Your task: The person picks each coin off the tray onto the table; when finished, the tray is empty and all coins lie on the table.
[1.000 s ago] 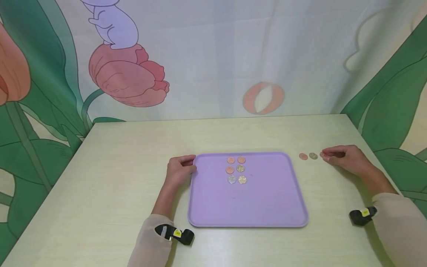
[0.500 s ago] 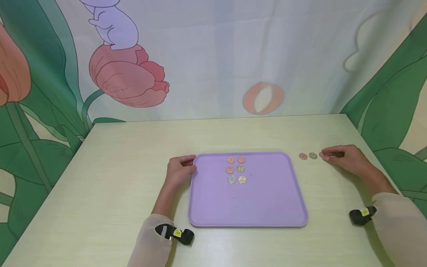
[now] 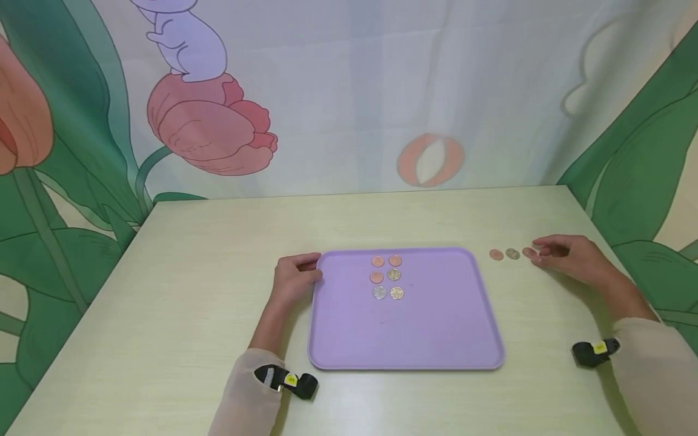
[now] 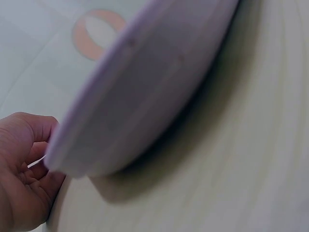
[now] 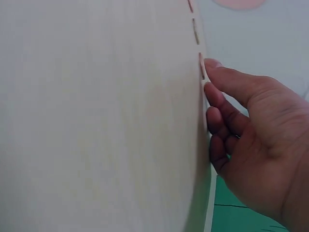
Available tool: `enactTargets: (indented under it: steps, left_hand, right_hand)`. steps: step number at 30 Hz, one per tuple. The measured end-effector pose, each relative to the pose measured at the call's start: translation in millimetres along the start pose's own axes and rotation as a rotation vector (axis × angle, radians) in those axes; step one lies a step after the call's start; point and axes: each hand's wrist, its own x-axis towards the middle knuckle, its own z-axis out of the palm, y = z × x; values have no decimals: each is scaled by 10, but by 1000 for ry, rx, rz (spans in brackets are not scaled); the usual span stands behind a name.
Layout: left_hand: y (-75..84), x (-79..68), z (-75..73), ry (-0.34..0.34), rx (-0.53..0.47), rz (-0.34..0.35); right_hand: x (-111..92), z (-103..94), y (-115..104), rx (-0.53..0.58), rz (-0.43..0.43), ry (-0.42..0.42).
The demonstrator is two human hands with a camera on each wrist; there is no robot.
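Note:
My left hand grips the left rim of a purple tray near its far corner; the left wrist view shows the fingers at the tray's edge. Several copper, gold and silver coins lie in two columns on the tray. Right of it, three coins form a row on the table: a copper coin, a gold-toned coin and another copper coin. My right hand is beside that last coin, thumb and forefinger parted, fingertips right at its edge. In the right wrist view this coin lies flat on the table.
The pale wooden table extends around the tray, its far edge meeting a printed curtain with flowers and a rabbit-like figure. A black wrist camera sits at the right sleeve, another wrist camera at the left.
My right hand has drawn slightly right, its fingers parting, so the rightmost copper coin shows more fully. The left hand and tray have stayed in place.

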Motion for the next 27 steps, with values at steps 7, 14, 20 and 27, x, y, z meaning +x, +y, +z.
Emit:
enactTargets:
  steps: [7,14,20,27]
  left_hand:
    - [19,-11,3,1,5,-10]
    - [7,2,7,1,7,-5]
    - [5,6,7,-11,9,0]
    - [-3,3,-2,-7,15,2]
  right_hand:
    - [-77,-73,-50,-22,-48,39]
    - [-160,-35,-316,106,-121,57]
    - [-197,51,-629,120,-185,21]
    - [-212,204,-1085,108,-198,-61]
